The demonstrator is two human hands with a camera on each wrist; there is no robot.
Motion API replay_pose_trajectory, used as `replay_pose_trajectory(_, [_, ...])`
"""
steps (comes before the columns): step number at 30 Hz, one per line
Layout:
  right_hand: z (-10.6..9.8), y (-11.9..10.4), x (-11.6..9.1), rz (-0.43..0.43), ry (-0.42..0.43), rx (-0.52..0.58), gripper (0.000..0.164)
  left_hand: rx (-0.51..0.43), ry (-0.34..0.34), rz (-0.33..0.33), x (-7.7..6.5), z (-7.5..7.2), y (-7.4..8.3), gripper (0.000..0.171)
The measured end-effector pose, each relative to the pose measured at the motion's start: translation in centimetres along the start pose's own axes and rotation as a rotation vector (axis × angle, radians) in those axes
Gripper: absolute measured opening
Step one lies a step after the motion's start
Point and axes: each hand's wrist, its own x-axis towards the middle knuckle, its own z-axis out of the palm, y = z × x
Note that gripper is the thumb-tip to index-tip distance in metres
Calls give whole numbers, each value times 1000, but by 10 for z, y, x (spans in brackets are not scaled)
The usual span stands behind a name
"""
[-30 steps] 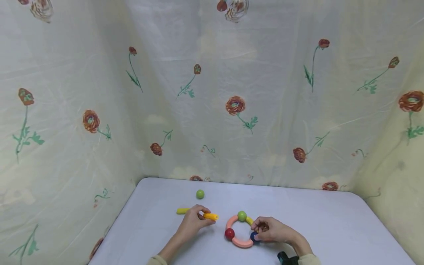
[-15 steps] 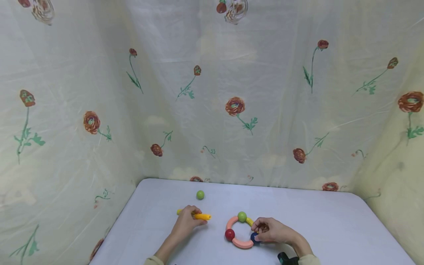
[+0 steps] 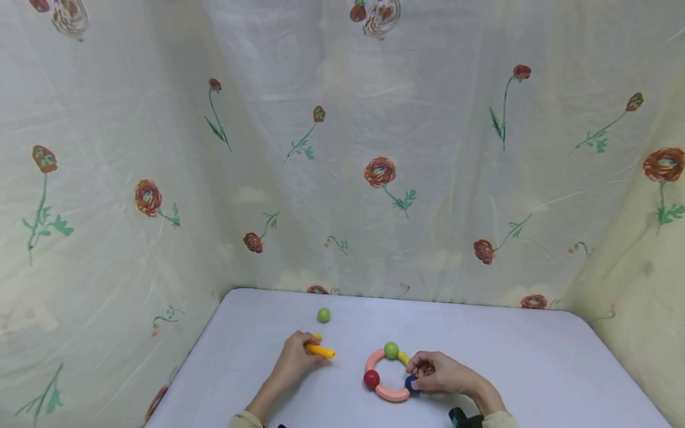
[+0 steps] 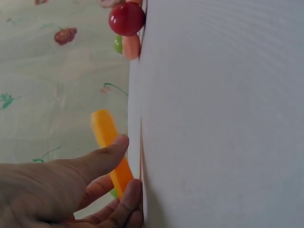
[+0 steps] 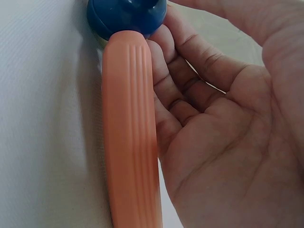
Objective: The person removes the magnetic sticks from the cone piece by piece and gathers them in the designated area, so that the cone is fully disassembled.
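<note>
My left hand (image 3: 294,359) pinches a yellow-orange rod (image 3: 322,351) between thumb and fingers, left of a ring of joined toy pieces. Behind those fingers, the tip of a second, yellow rod (image 3: 318,336) shows; the rest is hidden. At the ring's right side, my right hand (image 3: 441,373) grips a blue ball (image 3: 411,384), thumb against it. From this ball a ribbed salmon-orange rod (image 5: 130,133) runs along the palm in the right wrist view. The ring also has a red ball (image 3: 371,379), a green ball (image 3: 391,350), curved pink pieces (image 3: 392,394) and a yellow piece (image 3: 404,356).
A loose green ball (image 3: 323,315) lies on the white table (image 3: 508,345), farther back than the left hand. A flowered curtain (image 3: 439,178) hangs behind the table and at both sides. Black wrist gear (image 3: 465,418) sits by the right sleeve.
My left hand has drawn leftward with the yellow-orange rod, over the yellow rod, whose left end is now covered while its right tip shows. The right hand and ring stay put.
</note>
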Motion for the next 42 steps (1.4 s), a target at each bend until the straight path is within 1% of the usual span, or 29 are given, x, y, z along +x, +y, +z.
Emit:
replay_pose_trajectory(7, [-1,-1,-1,-8,10,-24,30,30,7,-10,1,0,1,34])
replay_pose_trajectory(13, [0,-2,-1,-11,7,-22,30,34,24,-14,0,0,4,36])
replay_pose_trajectory(19, [1,-1,-1,-16,3,-16,30,28,33,36,-2,0,4,36])
replay_pose_trajectory(23, [1,0,-1,-16,3,-11,30,-3,28,71,-2,3,5,36])
replay_pose_trajectory(24, [1,0,-1,-16,4,-10,30,-20,22,77,-2,4,5,37])
replay_pose_trajectory(30, [1,0,0,-13,6,-15,30,-137,-60,47,-1,13,16,36])
replay_pose_trajectory(37, [0,-3,0,-5,3,-17,30,-134,-172,34,-2,33,39,31])
replay_pose_trajectory(39, [0,-3,-1,-1,3,-15,30,-146,-208,41,-2,40,45,31])
replay_pose_trajectory(42, [1,-3,-1,-4,2,-14,30,-145,-250,69,-1,50,52,35])
